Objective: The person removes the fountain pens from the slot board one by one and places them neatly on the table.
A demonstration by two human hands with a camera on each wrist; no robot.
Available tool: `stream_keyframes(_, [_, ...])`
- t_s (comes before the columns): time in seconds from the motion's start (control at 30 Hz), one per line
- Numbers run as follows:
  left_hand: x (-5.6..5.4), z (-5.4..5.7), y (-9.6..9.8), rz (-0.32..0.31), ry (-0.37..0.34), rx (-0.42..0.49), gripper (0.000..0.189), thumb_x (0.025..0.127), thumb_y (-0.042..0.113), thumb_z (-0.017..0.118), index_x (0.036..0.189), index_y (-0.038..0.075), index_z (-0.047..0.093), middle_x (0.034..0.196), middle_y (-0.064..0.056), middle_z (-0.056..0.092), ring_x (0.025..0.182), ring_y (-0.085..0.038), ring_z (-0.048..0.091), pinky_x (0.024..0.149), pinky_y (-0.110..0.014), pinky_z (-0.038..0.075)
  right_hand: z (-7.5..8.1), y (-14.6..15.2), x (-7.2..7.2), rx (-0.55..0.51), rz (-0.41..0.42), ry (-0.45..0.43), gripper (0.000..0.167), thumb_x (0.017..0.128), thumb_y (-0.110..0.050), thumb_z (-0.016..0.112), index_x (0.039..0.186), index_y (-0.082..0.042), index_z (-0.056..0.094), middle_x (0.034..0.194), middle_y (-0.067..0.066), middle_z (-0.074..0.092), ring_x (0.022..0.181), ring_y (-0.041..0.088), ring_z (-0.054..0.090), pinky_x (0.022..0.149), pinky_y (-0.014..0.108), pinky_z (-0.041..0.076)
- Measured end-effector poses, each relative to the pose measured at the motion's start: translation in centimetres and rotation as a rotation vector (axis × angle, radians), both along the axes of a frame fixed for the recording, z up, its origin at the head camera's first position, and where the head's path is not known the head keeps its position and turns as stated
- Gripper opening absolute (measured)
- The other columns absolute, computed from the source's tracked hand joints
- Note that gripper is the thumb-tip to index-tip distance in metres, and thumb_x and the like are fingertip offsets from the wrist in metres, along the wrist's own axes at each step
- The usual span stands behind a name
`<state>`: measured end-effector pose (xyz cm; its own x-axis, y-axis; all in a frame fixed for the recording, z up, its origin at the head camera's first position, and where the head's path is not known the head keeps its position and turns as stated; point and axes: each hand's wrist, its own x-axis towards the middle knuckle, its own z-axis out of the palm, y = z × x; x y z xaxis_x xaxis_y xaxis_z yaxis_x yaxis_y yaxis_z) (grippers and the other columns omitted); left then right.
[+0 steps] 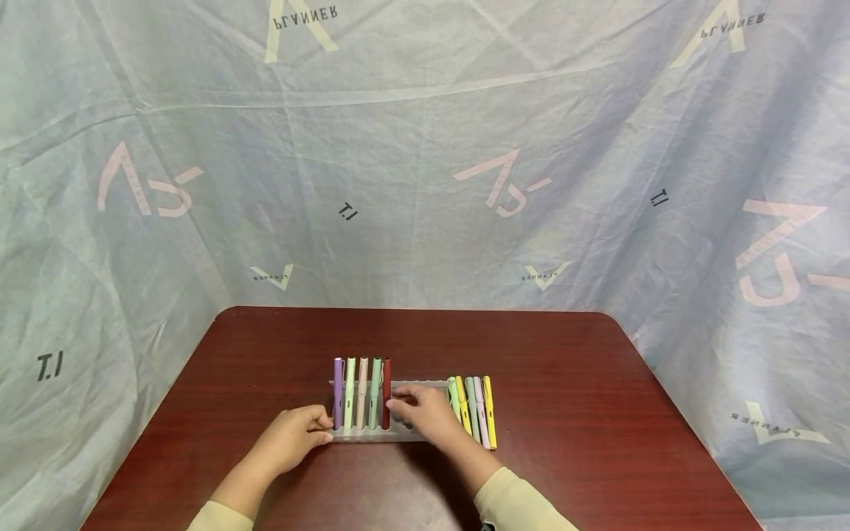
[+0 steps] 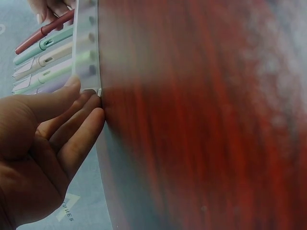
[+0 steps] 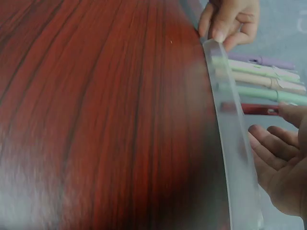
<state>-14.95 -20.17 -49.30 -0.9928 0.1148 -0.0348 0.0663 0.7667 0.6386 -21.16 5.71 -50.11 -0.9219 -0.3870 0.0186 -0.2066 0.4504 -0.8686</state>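
A translucent pen tray [image 1: 425, 435] lies on the table, with a row of capped pens in its left slots: purple [image 1: 338, 398], pale green [image 1: 350, 398], beige [image 1: 361, 398], green [image 1: 375, 398] and red. My left hand [image 1: 292, 439] grips the tray's left end between thumb and fingers. The right hand [image 1: 428, 413] is at the red pen [image 1: 387, 391], thumb against its barrel and index finger close by. In the right wrist view the thumb covers part of the red pen [image 3: 259, 109], while the other fingers spread loosely below. Index contact is hidden there.
Right of the tray lies a group of loose pens: light green [image 1: 454, 394], yellow [image 1: 462, 405], grey-green [image 1: 473, 405], lilac [image 1: 481, 413] and another yellow [image 1: 490, 413]. The dark red wooden table [image 1: 564, 383] has grey printed cloth [image 1: 412, 184] hanging around it.
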Motion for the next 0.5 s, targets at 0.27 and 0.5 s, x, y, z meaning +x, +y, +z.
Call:
stream_keyframes(0.27, [-0.11, -0.19, -0.07, -0.003, 0.011, -0.019, 0.018, 0.083, 0.015, 0.076, 0.079, 0.023, 0.061, 0.090, 0.008, 0.075, 0.083, -0.005, 0.065, 0.072, -0.031, 0.048, -0.35, -0.97, -0.06, 0.027, -0.043, 0.002, 0.026, 0.091, -0.031, 0.070, 0.105, -0.010, 0.071, 0.077, 0.001, 0.071, 0.065, 0.018, 0.068, 0.052, 0.025, 0.047])
stream_keyframes(0.5, [-0.14, -0.29, -0.07, 0.006, 0.011, -0.014, 0.018, 0.083, 0.014, 0.076, 0.079, 0.023, 0.061, 0.089, 0.008, 0.075, 0.082, -0.004, 0.064, 0.071, -0.030, 0.047, -0.15, -1.04, 0.08, 0.046, -0.057, 0.039, 0.015, 0.091, -0.032, 0.070, 0.095, -0.017, 0.069, 0.071, 0.001, 0.070, 0.061, 0.012, 0.063, 0.051, 0.023, 0.042])
